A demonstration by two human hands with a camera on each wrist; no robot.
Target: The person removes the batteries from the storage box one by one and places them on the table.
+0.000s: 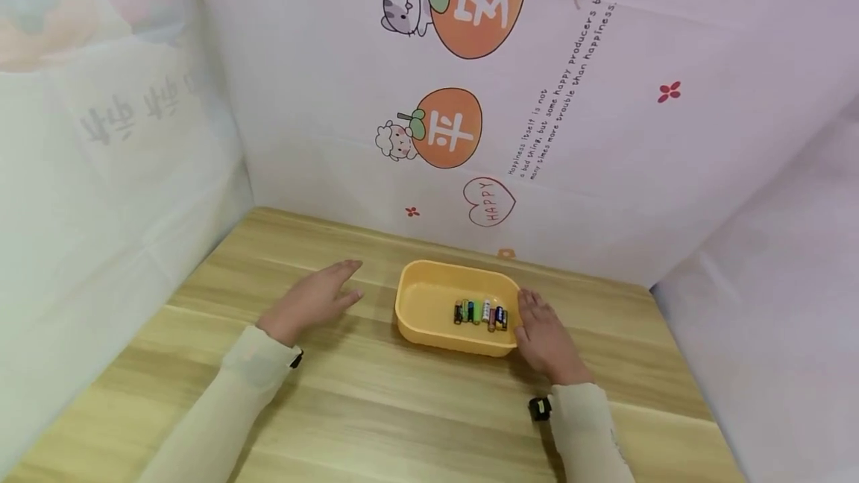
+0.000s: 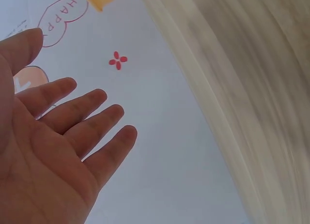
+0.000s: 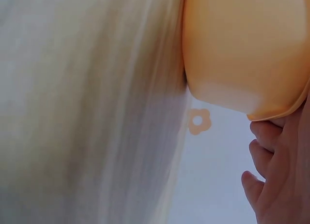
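A yellow plastic basin (image 1: 429, 302) with rounded corners stands on the wooden table. Several small batteries (image 1: 477, 311) lie side by side in its right half, in black, green, white, reddish and blue. My right hand (image 1: 545, 334) is at the basin's right end, its extended fingers along the rim. In the right wrist view, the fingers (image 3: 264, 154) show just below the basin's rim (image 3: 273, 112). My left hand (image 1: 312, 304) is held to the left of the basin, apart from it, with spread fingers and nothing in the palm (image 2: 43, 161).
A white printed cloth (image 1: 570, 207) with fruit and cartoon animals rises behind the table (image 1: 403, 408). Cloth sides (image 1: 127, 192) also stand at left and right. A black wrist device (image 1: 540, 408) sits at the right sleeve's cuff.
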